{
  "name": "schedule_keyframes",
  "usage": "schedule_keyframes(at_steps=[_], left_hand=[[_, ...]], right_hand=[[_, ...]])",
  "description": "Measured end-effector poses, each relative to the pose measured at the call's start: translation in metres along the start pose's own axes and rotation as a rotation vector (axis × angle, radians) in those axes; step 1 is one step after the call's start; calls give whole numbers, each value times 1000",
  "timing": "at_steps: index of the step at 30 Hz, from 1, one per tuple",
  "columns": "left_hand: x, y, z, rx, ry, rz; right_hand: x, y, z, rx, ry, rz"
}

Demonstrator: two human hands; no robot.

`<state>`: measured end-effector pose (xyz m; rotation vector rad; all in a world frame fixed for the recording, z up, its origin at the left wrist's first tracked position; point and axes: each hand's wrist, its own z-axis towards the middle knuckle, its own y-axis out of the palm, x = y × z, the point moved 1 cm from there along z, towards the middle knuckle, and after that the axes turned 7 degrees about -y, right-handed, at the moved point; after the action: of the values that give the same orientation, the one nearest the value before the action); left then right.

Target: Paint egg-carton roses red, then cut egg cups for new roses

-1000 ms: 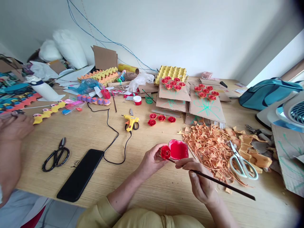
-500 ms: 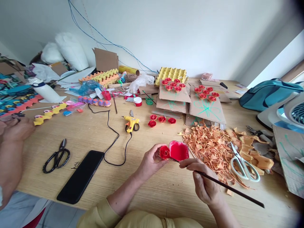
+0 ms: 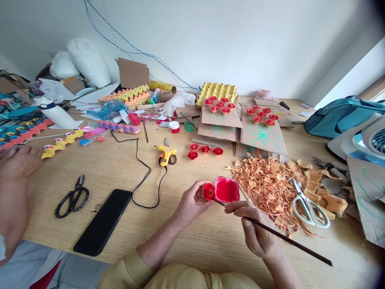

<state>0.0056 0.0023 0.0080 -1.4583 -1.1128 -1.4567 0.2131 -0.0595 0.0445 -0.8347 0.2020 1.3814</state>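
Observation:
My left hand [image 3: 191,204] pinches a small red rose [image 3: 208,192] made of egg-carton-like material, its spiral centre facing up. A long dark paintbrush [image 3: 288,239] lies in the closed fingers of my right hand [image 3: 259,229]. Its tip touches the right side of the rose, though the bristles are hard to make out. Just behind the brush, a cup of red paint [image 3: 227,190] stands on the table, right beside the rose. Several finished-looking red roses [image 3: 205,149] sit on the wood farther back.
Orange carton scraps [image 3: 264,186] and white-handled scissors [image 3: 309,208] lie to the right. A yellow glue gun [image 3: 166,155], black phone [image 3: 104,222] and black scissors [image 3: 72,198] occupy the left. Cardboard sheets [image 3: 261,138] carry more roses. Another person's hand [image 3: 21,162] rests at far left.
The brush and my right hand have shifted slightly left, with the brush tip now against the rose's edge. My left hand holds the rose in nearly the same place.

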Motion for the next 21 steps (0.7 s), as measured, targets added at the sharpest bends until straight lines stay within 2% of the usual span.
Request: schedule_keyframes(at_steps=[11,17,21], left_hand=[[-3,-1,0,16,-20,-4],[-5,-1,1,12,-48,-25],[-4,-1,1,5,-80,-40]], right_hand=[[-2,-6,4,-67,-28,-60],[10,-14,-2,44,38,-123],[17,-15,-1,54,116,-223]])
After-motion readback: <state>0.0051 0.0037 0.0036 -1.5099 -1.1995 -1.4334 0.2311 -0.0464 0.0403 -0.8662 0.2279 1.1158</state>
